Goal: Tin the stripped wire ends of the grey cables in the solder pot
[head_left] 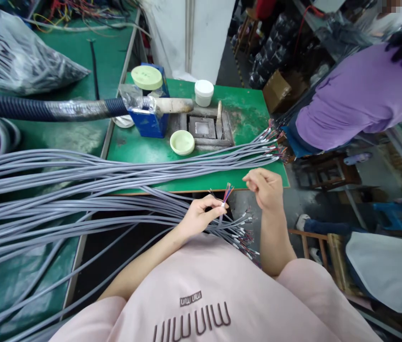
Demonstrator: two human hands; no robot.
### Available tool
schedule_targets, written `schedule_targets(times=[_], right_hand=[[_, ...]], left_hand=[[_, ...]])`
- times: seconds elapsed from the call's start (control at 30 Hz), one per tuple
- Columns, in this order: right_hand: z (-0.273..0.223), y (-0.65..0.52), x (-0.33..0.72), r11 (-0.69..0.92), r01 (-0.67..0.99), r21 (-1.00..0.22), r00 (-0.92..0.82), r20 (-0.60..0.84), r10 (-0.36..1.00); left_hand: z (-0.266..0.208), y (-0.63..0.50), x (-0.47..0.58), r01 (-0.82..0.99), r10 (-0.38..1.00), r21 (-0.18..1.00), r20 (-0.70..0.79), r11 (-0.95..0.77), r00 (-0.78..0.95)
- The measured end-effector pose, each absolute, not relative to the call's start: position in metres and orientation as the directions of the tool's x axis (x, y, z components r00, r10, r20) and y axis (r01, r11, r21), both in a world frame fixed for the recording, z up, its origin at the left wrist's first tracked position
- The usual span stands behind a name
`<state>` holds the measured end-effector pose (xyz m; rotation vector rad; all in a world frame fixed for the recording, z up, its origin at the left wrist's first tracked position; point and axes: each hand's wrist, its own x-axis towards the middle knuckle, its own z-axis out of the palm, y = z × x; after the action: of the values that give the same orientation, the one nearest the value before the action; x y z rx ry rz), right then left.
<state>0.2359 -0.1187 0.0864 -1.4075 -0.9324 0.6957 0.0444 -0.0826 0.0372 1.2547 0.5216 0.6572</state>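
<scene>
My left hand (203, 212) is closed in a pinch on the end of a grey cable, just below its fanned-out coloured wires (227, 192). A white band shows where the wires leave the sheath. To the right, my right hand (265, 187) is raised apart from those wires, fingers curled together, and nothing shows in them. Below my left hand, a bundle of grey cables (151, 205) ends in stripped coloured wires (242, 237) near my lap. A second bundle of grey cables (172, 167) lies across the green bench, its stripped ends at the right edge.
On the green bench (251, 102) are a square metal pot (202, 128) in a frame, a white tub (204, 92), a pale green dish (182, 142) and a blue box (149, 123). A ribbed hose (80, 109) reaches in from the left. A person in purple (361, 95) is at right.
</scene>
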Motion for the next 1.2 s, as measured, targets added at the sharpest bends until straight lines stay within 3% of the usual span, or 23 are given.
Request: schedule_targets(times=[0.1, 0.17, 0.4, 0.57, 0.73, 0.83, 0.93, 1.07, 1.2], right_hand=[[0.089, -0.124, 0.236, -0.057, 0.128, -0.990, 0.182, -0.033, 0.983], [0.090, -0.121, 0.227, -0.068, 0.100, -0.993, 0.088, -0.060, 0.994], [0.091, -0.104, 0.195, -0.003, 0.120, -0.993, 0.197, 0.021, 0.980], [0.082, -0.106, 0.191, 0.054, 0.123, -0.991, 0.302, 0.089, 0.949], [0.080, -0.113, 0.193, 0.078, 0.324, -0.943, 0.313, 0.185, 0.932], [0.080, -0.118, 0.195, 0.214, 0.515, -0.830, 0.223, 0.371, 0.901], [0.080, -0.122, 0.194, 0.428, 0.642, -0.636, -0.021, 0.543, 0.839], [0.077, -0.123, 0.186, 0.533, 0.749, -0.394, -0.280, 0.540, 0.794], [0.069, -0.120, 0.177, 0.569, 0.787, -0.239, -0.386, 0.530, 0.756]], left_hand=[[0.038, -0.080, 0.041, -0.205, 0.696, 0.939, -0.048, 0.275, 0.717], [0.041, -0.078, 0.040, -0.219, 0.681, 0.921, -0.063, 0.321, 0.730], [0.041, -0.078, 0.037, -0.264, 0.672, 0.852, -0.132, 0.452, 0.729], [0.039, -0.074, 0.038, -0.380, 0.713, 0.730, -0.207, 0.569, 0.670], [0.038, -0.069, 0.039, -0.447, 0.688, 0.612, -0.229, 0.652, 0.689], [0.037, -0.066, 0.038, -0.489, 0.684, 0.551, -0.221, 0.676, 0.695], [0.037, -0.063, 0.036, -0.498, 0.681, 0.521, -0.249, 0.694, 0.689], [0.035, -0.060, 0.034, -0.480, 0.698, 0.560, -0.274, 0.675, 0.661], [0.034, -0.058, 0.034, -0.498, 0.733, 0.607, -0.221, 0.620, 0.643]])
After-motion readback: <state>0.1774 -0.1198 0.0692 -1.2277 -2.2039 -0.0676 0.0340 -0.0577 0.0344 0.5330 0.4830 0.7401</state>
